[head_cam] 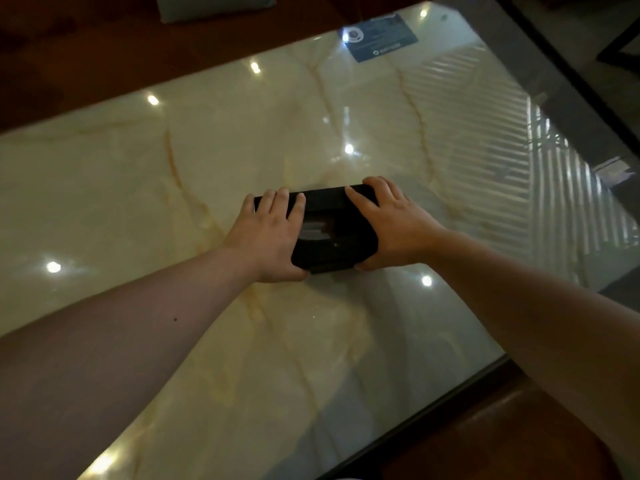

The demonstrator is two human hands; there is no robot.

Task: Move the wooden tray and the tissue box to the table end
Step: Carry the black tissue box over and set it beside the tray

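I count 1 dark tissue box (329, 230) on the table (173, 161), out toward the middle, with 2 of my hands on it: my left hand (268, 237) at 1 end and my right hand (391, 226) at the other. Near the table's far right corner I see 1 blue card (379, 38).

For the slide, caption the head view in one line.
Left hand and right hand grip a black tissue box by its ends over a glossy marble table.
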